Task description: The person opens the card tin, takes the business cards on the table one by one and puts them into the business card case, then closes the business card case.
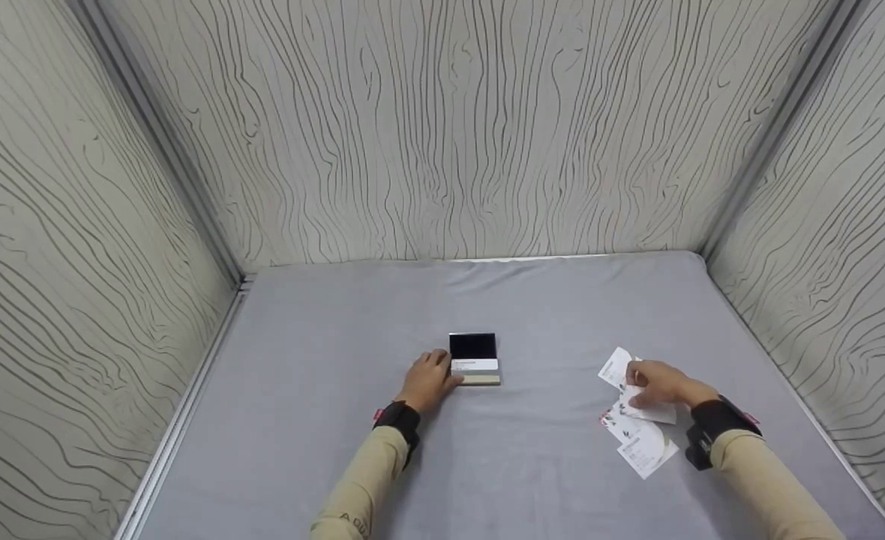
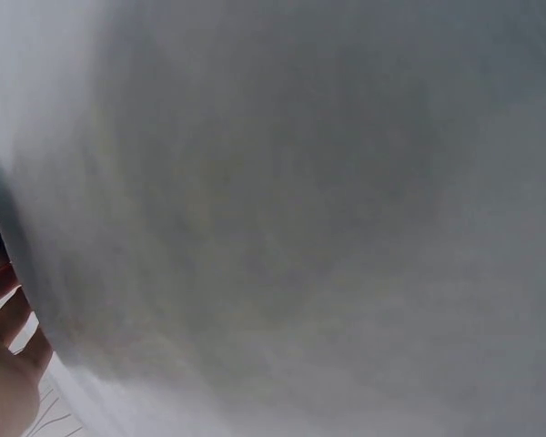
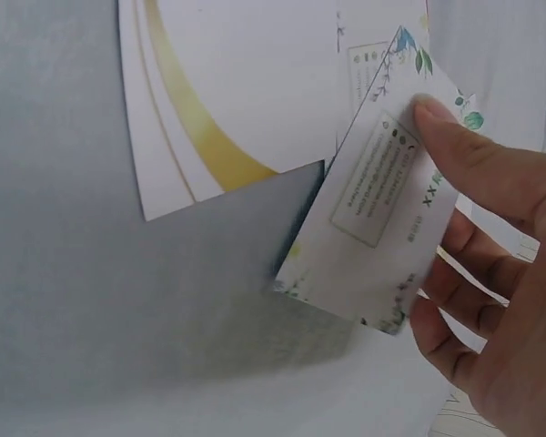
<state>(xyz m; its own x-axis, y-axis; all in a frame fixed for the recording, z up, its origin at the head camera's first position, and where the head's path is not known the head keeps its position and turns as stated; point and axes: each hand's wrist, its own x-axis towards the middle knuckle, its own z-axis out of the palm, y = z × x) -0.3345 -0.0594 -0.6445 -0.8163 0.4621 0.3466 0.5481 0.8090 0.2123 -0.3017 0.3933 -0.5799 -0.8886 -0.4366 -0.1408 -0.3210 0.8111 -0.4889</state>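
Wood-grain-patterned walls (image 1: 457,127) enclose a bench (image 1: 547,315) covered in grey cloth. At left, a beige sleeve (image 1: 360,487) carries dark lettering starting "AD"; the rest I can't make out. A black wristband (image 1: 399,420) with a red tag sits above the left hand (image 1: 426,382), which grips the left side of an open card case (image 1: 475,380), thumb at its near corner. The case's glossy black lid (image 1: 473,346) stands up at the back; a white card (image 1: 475,364) with print too small to read shows inside, just in front of it.

To the right, well apart from the case, overlapping white cards (image 1: 641,446) lie spread on the cloth, one with a gold curve (image 3: 218,100). The right hand (image 1: 656,381) partly covers them, pinching a floral-edged card (image 3: 364,209) between thumb and fingers. Its green lettering ends in "XX", beside a framed block of small text. Another black wristband (image 1: 720,427) follows.
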